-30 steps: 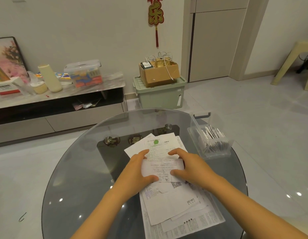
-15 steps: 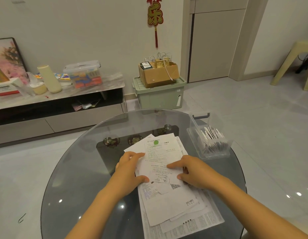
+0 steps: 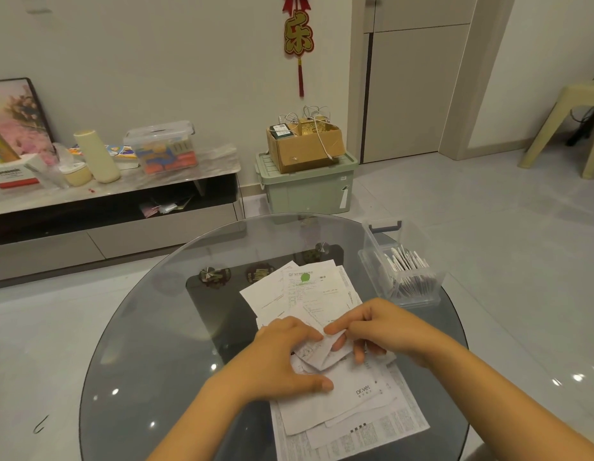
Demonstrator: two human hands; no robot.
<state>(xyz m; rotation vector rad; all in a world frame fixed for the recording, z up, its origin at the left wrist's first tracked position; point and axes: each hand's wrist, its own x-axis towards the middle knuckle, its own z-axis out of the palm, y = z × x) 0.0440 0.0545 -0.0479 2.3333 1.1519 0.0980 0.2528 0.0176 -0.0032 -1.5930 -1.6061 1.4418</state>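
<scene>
Both the left hand [image 3: 285, 359] and right hand [image 3: 383, 331] pinched a creased slip [image 3: 325, 357] in curled fingers above the paper pile [image 3: 348, 410], its long axis running hand to hand

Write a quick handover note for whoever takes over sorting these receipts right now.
Left hand: fingers curled on the small white paper receipt, thumb pressing the pile of white printed papers.
Right hand: pinches the same receipt.
Done: receipt lifted off the pile, part folded; clear plastic box holds upright slips.
Left: finish the fold, then probably file it in the box.
</scene>
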